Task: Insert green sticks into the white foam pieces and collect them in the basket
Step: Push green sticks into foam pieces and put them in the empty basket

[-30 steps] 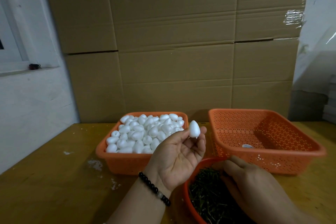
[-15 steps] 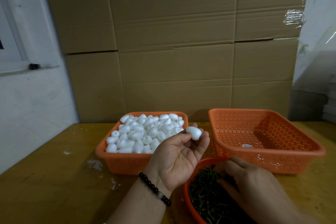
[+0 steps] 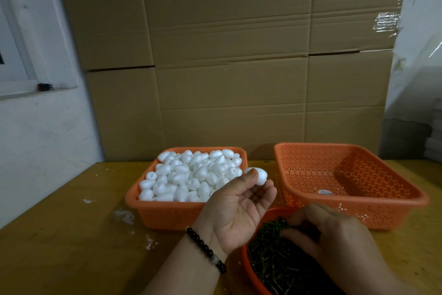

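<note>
Your left hand [image 3: 235, 208] pinches a white foam piece [image 3: 259, 175] just right of the full foam basket [image 3: 167, 213], while your right hand [image 3: 334, 242] fingers curl into the green sticks [image 3: 270, 258].

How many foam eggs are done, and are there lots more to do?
Hardly any look done: the right orange basket holds only one small white thing, too small to identify. In hand: the left hand pinches one foam egg while the right hand digs in the bowl of green sticks. Left: the full tray of foam eggs.
</note>
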`<action>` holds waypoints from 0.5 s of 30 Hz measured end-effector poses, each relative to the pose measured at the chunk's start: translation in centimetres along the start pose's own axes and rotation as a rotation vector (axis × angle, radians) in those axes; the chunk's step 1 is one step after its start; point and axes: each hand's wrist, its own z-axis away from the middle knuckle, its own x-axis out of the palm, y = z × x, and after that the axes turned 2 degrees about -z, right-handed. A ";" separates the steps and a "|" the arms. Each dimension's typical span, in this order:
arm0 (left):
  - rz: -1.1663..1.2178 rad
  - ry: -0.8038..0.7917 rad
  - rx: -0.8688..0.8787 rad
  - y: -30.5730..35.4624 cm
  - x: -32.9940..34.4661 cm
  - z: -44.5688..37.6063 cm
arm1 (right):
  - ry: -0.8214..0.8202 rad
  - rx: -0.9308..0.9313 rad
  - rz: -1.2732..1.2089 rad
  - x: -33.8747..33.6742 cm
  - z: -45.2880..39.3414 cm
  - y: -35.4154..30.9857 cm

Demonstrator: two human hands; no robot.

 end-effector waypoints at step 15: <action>-0.076 0.031 -0.075 -1.2 0.1 -0.3 | 0.208 0.337 -0.783 -0.4 -0.8 -1.1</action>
